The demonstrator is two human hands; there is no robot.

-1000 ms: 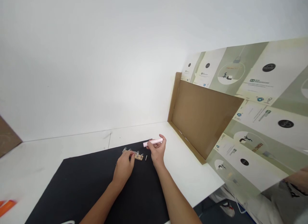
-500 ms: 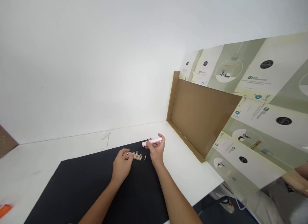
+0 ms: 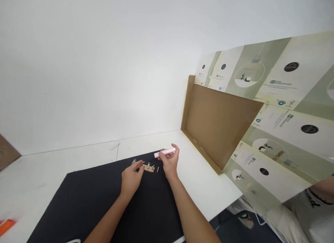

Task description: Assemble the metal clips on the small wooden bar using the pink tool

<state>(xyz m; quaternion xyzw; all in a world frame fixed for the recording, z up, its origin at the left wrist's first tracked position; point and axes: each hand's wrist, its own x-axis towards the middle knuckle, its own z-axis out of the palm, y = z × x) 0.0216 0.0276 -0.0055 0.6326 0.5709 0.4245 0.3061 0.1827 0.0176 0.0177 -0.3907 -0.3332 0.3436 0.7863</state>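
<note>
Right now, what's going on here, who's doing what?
A person is working with bare hands over a black mat on a white table. Their right hand grips a pale pink bar. Their left hand is right at a small wooden board fitted with small metal parts, though I can't tell if it's touching. A thin metal pin lies just beside the board. Another person's forearm shows at the lower right.
</note>
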